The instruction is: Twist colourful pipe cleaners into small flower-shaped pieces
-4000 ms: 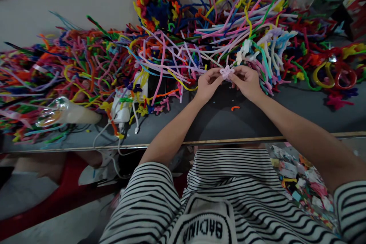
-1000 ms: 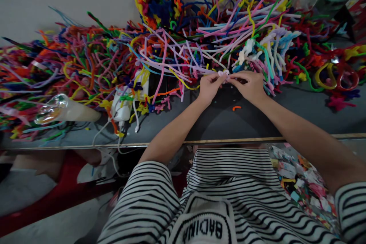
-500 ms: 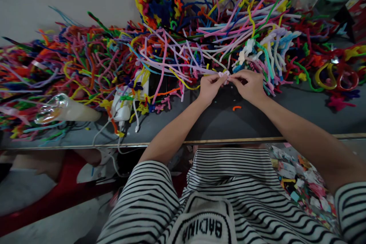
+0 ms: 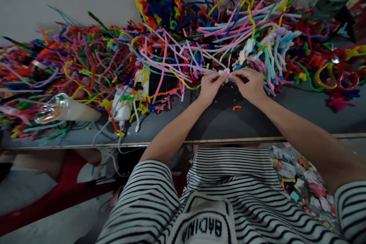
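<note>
Between both hands is a small looped piece of pale pink pipe cleaner [image 4: 224,73], held just above the dark table [image 4: 228,122]. My left hand [image 4: 211,87] pinches it from the left with thumb and fingers together. From the right, my right hand [image 4: 248,84] grips its other side between thumb and forefinger. A short orange piece [image 4: 236,107] lies on the table below the hands. Behind the hands, loose lilac and pink pipe cleaners [image 4: 164,61] reach close to my left hand. A bundle of pastel pieces [image 4: 270,51] is just behind my right hand.
A heap of coloured pipe cleaners [image 4: 85,53] runs along the wall. On the left lie a wrapped cone-shaped item [image 4: 81,111] and a white charger [image 4: 122,107] with cables. Scissors [image 4: 337,74] rest at the right. Someone's leg [image 4: 37,164] shows below the table at left.
Both hands hold nearly the same place. The fingers of my right hand have shifted slightly around the pale pink piece.
</note>
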A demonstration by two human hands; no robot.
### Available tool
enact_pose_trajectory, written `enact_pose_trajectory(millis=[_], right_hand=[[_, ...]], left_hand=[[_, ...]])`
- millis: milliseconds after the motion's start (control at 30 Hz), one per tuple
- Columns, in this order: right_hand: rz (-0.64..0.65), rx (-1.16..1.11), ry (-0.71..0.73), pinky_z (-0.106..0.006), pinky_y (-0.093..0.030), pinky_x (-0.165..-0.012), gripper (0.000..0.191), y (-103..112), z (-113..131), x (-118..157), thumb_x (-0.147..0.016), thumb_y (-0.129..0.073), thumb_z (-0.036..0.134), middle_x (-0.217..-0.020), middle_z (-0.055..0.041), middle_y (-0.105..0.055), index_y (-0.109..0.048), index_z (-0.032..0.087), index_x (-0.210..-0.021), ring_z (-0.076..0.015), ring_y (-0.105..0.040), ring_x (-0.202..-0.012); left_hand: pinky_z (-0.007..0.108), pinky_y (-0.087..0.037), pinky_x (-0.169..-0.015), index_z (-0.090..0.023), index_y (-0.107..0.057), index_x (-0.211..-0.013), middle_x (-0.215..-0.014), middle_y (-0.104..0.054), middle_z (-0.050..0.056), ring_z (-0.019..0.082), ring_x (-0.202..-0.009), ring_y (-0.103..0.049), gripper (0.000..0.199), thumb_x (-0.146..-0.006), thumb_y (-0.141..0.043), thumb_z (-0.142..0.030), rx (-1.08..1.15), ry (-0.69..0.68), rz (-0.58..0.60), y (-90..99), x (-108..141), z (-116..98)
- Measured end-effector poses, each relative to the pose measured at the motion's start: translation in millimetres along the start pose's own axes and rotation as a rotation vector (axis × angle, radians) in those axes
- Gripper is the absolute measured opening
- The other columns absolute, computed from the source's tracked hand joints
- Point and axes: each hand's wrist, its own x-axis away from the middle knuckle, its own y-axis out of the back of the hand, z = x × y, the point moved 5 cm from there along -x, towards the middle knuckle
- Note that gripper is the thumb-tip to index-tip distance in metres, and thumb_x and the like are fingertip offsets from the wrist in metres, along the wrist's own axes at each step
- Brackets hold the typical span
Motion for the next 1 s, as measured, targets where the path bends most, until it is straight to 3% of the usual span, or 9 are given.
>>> enact_pose_trajectory(millis=[267, 700, 1000], right_hand=[[-0.005, -0.085, -0.059, -0.040, -0.062, -0.078, 0.037, -4.0, -11.9, 0.6, -0.088, -0.077, 0.058, -0.096, -0.0070, -0.081, -0.082, 0.025, -0.102, -0.0249, -0.075, -0.085], [0.036, 0.042, -0.011, -0.046, -0.059, -0.088, 0.022, -0.4, -5.6, -0.9, -0.094, -0.074, 0.048, -0.096, -0.0063, -0.083, -0.084, 0.028, -0.093, -0.0295, -0.077, -0.092], [0.021, 0.033, -0.005, -0.043, -0.059, -0.081, 0.025, 0.1, -3.6, -1.7, -0.092, -0.076, 0.050, -0.091, -0.0054, -0.082, -0.083, 0.027, -0.089, -0.0273, -0.076, -0.084]], left_hand=[[0.028, -0.045, -0.062, -0.021, -0.076, -0.072, -0.064, -0.065, 0.000, 0.012, -0.062, -0.057, 0.046, -0.085, -0.075, -0.065, -0.072, -0.075, 0.011, 4.8, -4.4, -4.8], [0.027, -0.045, -0.061, -0.021, -0.075, -0.067, -0.060, -0.065, -0.001, 0.011, -0.061, -0.056, 0.049, -0.087, -0.073, -0.065, -0.125, -0.067, 0.028, 1.8, -0.2, -6.9], [0.027, -0.047, -0.062, -0.021, -0.077, -0.069, -0.064, -0.067, 0.000, 0.011, -0.061, -0.058, 0.045, -0.087, -0.075, -0.062, -0.083, -0.042, 0.041, -0.2, -0.5, -4.3]])
